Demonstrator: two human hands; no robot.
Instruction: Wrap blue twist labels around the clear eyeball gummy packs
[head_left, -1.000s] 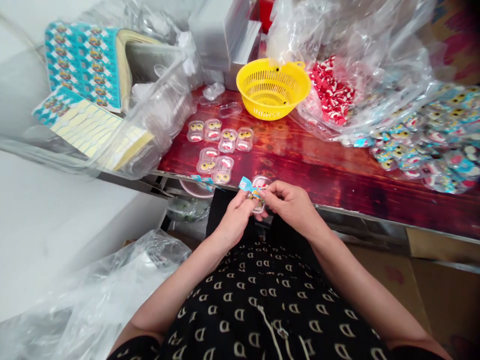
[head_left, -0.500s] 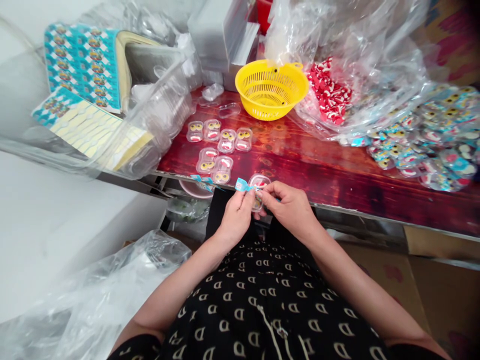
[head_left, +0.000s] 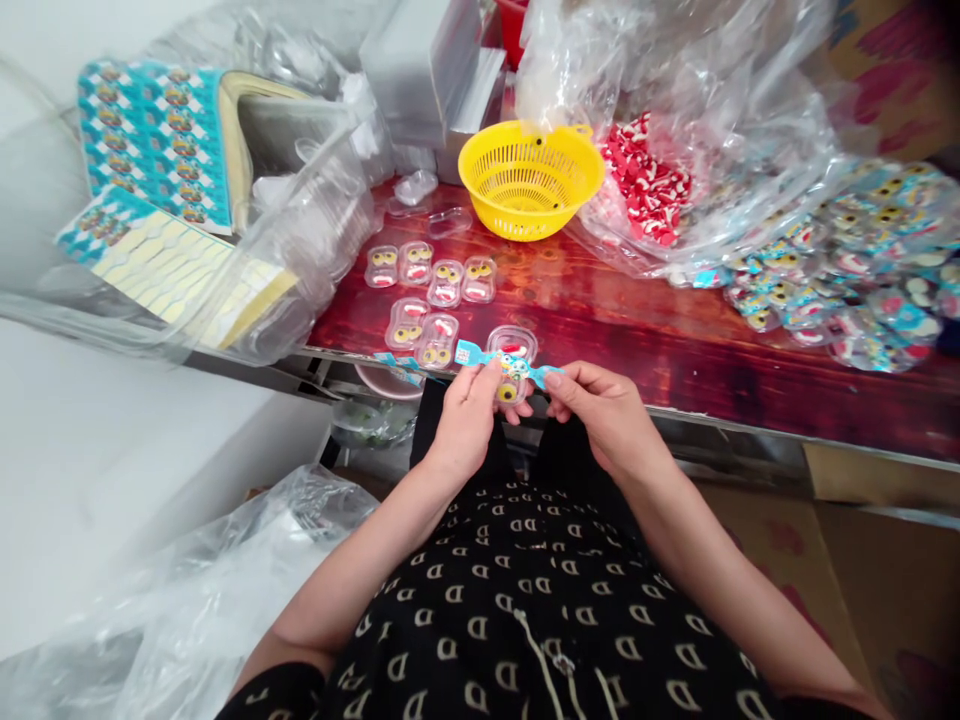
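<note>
My left hand (head_left: 466, 418) holds a small clear plastic case (head_left: 512, 340) at the table's front edge, thumb on top and fingers underneath. Inside the case are a red-and-white piece and yellow eye-like pieces. A blue printed sticker strip (head_left: 517, 366) lies across the case's middle, its left end sticking out past my left thumb. My right hand (head_left: 600, 405) pinches the strip's right end between thumb and fingers, just beside the case. Several similar filled cases (head_left: 437, 341) without a strip lie on the table to the left.
A yellow plastic basket (head_left: 531, 225) stands behind. Red-and-white pieces (head_left: 649, 180) fill a clear bag, with a heap of strip-wrapped cases (head_left: 847, 270) at right. Sticker sheets (head_left: 154, 140) and a bin of clear shells (head_left: 315, 215) are at left. Blue strips (head_left: 399, 366) hang at the table edge.
My right hand has moved right from over the case to the strip's right end, so the strip's printed middle now shows. The view has shifted slightly.
</note>
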